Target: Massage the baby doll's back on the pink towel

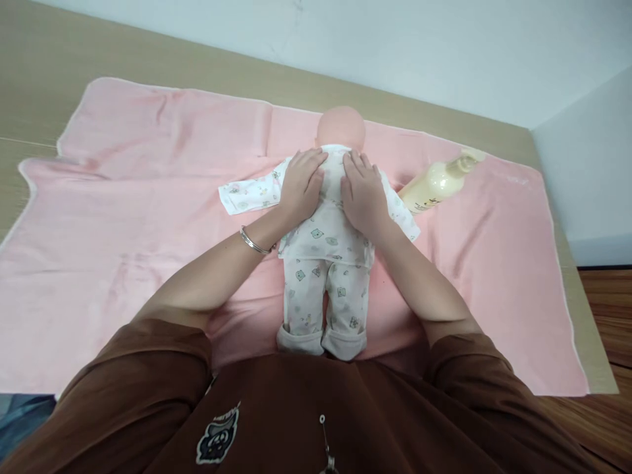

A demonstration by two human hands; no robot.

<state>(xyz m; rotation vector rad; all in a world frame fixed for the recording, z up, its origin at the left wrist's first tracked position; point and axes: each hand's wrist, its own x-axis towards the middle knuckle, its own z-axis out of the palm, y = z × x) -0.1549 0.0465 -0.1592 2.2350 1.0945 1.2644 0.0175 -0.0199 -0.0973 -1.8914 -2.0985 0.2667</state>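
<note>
A baby doll (328, 230) in a white printed top and trousers lies face down, its bald head (342, 126) pointing away from me. My left hand (303, 184) rests on the left side of its upper back, fingers stretched out and angled inward. On the right side of the back lies my right hand (364, 194), its fingers also extended and flat. Both hands touch the cloth of the top without gripping it. The doll's sleeves reach out to either side, and the cuffs of the trousers are folded up. A silver bracelet circles my left wrist.
Under the doll is a wrinkled pink blanket (162, 178), spread over a wooden table (29, 52). A pale yellow pump bottle (434, 184) lies tilted just right of the doll's sleeve. White walls (395, 46) stand behind and at right; brown wood flooring (612, 303) shows lower right.
</note>
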